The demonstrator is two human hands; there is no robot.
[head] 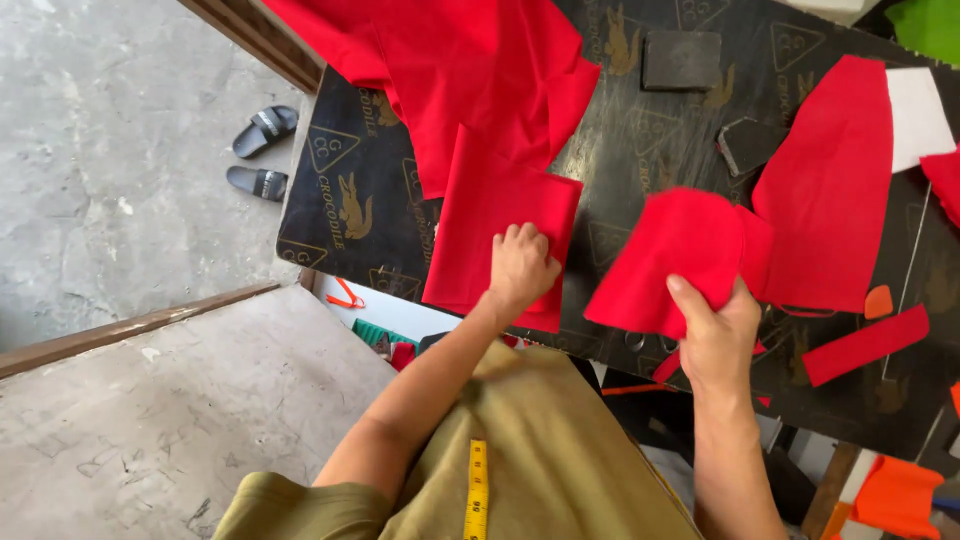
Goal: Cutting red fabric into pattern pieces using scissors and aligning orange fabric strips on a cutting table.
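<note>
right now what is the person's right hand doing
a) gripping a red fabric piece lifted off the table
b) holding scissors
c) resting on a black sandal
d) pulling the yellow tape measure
a: the right hand pinches the lower edge of a rounded red fabric piece raised above the dark table, while the left hand presses a flat red piece.

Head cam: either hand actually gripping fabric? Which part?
Right hand pinches the rounded red cut piece at its lower edge. Left hand only presses flat on the rectangular red piece, no grip.
</note>
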